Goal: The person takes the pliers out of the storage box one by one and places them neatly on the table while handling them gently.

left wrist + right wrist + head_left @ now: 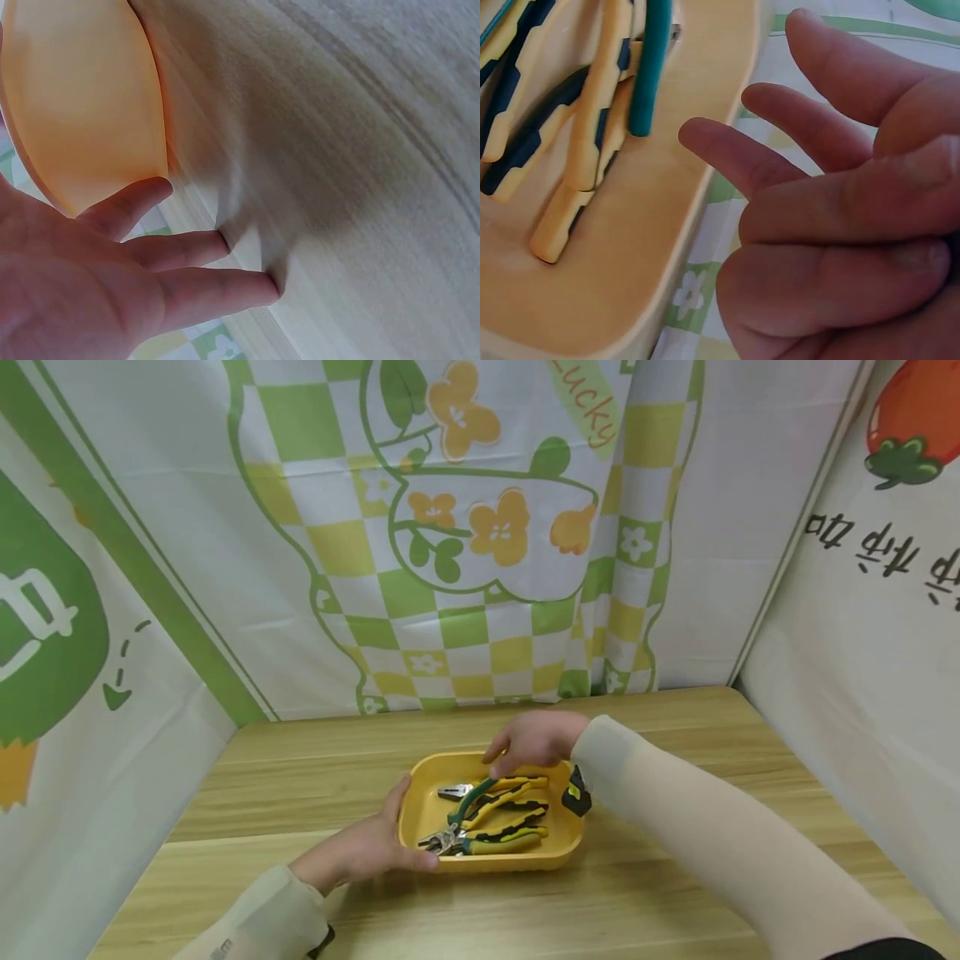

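Observation:
A yellow plastic tray (573,839) holds several pliers. The pliers with green handles (471,799) lie with their metal head near the tray's front left corner. Others have yellow-and-black handles (510,793), crossing each other. My left hand (371,843) rests against the tray's left end, its thumb at the front side; in the left wrist view its fingers are straight and spread, one touching the tray wall. My right hand (538,742) hovers over the tray's far rim by a green handle end. In the right wrist view its fingers are partly bent, apart from that handle (646,90), holding nothing.
The tray stands on a wood-grain table (300,793). A patterned curtain (480,635) hangs behind the table, and printed cloth walls (847,635) rise at both sides. A small black and yellow-green item (576,793) shows beside the right cuff.

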A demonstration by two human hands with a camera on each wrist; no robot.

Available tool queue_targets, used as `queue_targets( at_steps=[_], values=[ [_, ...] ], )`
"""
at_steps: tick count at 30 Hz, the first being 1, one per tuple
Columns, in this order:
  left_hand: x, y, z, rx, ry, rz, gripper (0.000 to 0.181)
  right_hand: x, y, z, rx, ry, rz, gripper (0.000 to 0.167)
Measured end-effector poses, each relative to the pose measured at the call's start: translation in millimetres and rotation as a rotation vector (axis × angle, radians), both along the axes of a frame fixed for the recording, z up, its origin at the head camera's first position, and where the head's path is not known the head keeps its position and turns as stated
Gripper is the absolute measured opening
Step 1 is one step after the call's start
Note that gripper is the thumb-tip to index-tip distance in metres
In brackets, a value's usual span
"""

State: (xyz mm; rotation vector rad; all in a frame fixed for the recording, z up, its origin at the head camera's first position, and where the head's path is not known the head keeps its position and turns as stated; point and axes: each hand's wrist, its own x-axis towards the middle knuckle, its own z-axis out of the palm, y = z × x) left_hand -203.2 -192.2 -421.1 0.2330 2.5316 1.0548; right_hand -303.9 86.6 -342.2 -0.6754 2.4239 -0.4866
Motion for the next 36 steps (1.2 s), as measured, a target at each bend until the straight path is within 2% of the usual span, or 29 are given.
queue_targets(
  at_steps=[5,12,23,31,36],
  values=[
    [0.0,-0.4,0.1,-0.005,-0.005,-0.006,0.141,-3.9,-10,-9.9,0.040,0.078,0.075,0.041],
    [0.8,-0.2,-0.8,-0.013,-0.007,-0.003,0.141,-5.5,-20,-18.7,0.045,0.060,0.041,0.038],
    [0.6,-1.9,-1.5,-0.014,-0.018,-0.003,0.141,-6.2,-31,-22.8,0.104,0.079,0.056,0.038],
    [0.7,-1.9,-1.3,-0.013,-0.001,-0.010,0.142,-4.3,-40,-23.4,0.111,0.138,0.170,0.033],
    [0.4,-1.3,-0.3,-0.008,-0.004,-0.020,0.142,-3.8,-41,-23.1,0.126,0.146,0.143,0.030]
  ],
)
